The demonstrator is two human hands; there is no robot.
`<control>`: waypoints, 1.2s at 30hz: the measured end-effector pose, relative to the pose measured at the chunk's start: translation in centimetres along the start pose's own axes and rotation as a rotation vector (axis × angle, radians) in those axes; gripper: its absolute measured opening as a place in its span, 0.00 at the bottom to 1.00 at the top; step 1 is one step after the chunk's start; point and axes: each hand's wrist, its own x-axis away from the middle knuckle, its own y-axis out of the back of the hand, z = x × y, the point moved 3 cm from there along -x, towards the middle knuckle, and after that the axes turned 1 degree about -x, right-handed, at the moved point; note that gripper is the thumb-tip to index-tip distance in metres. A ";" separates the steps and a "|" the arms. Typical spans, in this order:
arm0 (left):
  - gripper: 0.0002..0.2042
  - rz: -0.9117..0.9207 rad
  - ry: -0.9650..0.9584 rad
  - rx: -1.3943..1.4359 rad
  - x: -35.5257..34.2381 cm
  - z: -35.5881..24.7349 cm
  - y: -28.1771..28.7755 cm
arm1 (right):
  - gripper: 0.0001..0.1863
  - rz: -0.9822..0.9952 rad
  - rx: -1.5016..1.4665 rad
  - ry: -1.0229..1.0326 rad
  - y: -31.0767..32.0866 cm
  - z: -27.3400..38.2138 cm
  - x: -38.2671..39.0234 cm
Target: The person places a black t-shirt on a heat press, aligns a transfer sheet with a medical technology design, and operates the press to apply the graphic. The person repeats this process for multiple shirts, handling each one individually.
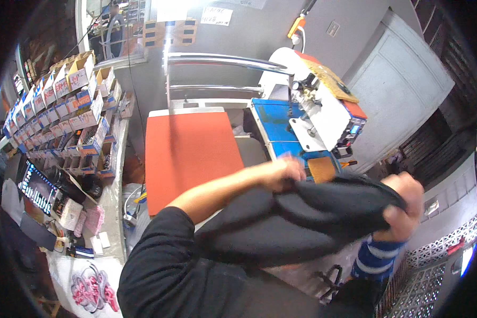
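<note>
A black piece of cloth (pixel 328 206), perhaps a garment, is stretched between my two hands in front of my body. My left hand (pixel 287 174) is closed on its upper edge, near the blue lower plate of a press machine. At the cloth's right end, my right hand (pixel 405 201) grips it with curled fingers. Motion blurs both hands a little. The cloth sags in folds, and its kind cannot be made out. Beyond my left forearm lies the press's flat orange-red pad (pixel 193 153).
A white heat-press head (pixel 323 114) with gauges stands over the blue plate (pixel 275 138). On the left, a bench (pixel 114 201) carries stacked small cardboard bins (pixel 63 106) and a lit screen (pixel 37 185). Pink-and-grey pieces (pixel 93 289) lie on white material at lower left.
</note>
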 end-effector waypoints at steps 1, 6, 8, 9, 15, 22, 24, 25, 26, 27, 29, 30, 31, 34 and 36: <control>0.26 -0.180 -0.010 0.232 -0.2 -1.5 -2.5 | 0.17 -0.163 0.052 0.041 2.2 0.7 2.6; 0.12 0.008 0.547 1.107 4.4 -8.1 -8.7 | 0.20 -0.501 -0.273 -0.427 8.6 -1.4 14.8; 0.09 0.021 0.702 1.123 8.1 -11.5 -8.1 | 0.16 -0.329 0.015 -0.491 9.4 -3.9 17.0; 0.11 0.031 0.701 0.789 9.9 -12.8 -6.7 | 0.12 -0.262 0.023 -0.611 8.5 -5.9 18.2; 0.24 -0.330 1.114 0.192 21.0 -25.2 -1.4 | 0.03 0.045 -0.273 -0.868 -2.8 -14.7 21.7; 0.09 -0.757 1.356 0.096 30.2 -32.9 1.8 | 0.06 0.262 -0.224 -0.692 -14.5 -18.9 20.0; 0.07 -1.050 1.282 0.290 32.2 -33.7 1.0 | 0.07 0.266 -0.269 -0.848 -17.6 -20.6 20.3; 0.06 -1.177 1.205 0.351 32.9 -33.8 0.6 | 0.10 0.290 -0.188 -0.895 -18.6 -21.3 20.2; 0.05 -1.282 1.122 0.406 33.5 -34.0 0.3 | 0.10 0.276 -0.275 -0.853 -19.8 -21.5 19.9; 0.04 -1.342 1.061 0.441 34.0 -34.2 0.2 | 0.10 0.248 -0.330 -0.815 -20.7 -21.5 19.4; 0.05 -1.430 0.978 0.379 34.5 -34.7 0.8 | 0.11 0.190 -0.551 -0.850 -21.3 -20.9 18.0; 0.05 -1.451 0.897 0.353 34.4 -34.9 1.6 | 0.10 0.173 -0.508 -0.807 -20.8 -20.4 16.7; 0.06 -1.432 0.867 0.191 34.3 -35.2 2.9 | 0.10 0.168 -0.470 -0.764 -19.9 -19.8 15.0; 0.03 -1.304 1.016 -0.497 33.2 -35.2 8.6 | 0.08 0.111 -0.262 -0.446 -16.0 -17.7 7.4; 0.07 -1.129 1.116 -1.075 32.2 -33.6 13.3 | 0.05 0.013 -0.002 -0.264 -14.2 -17.7 0.9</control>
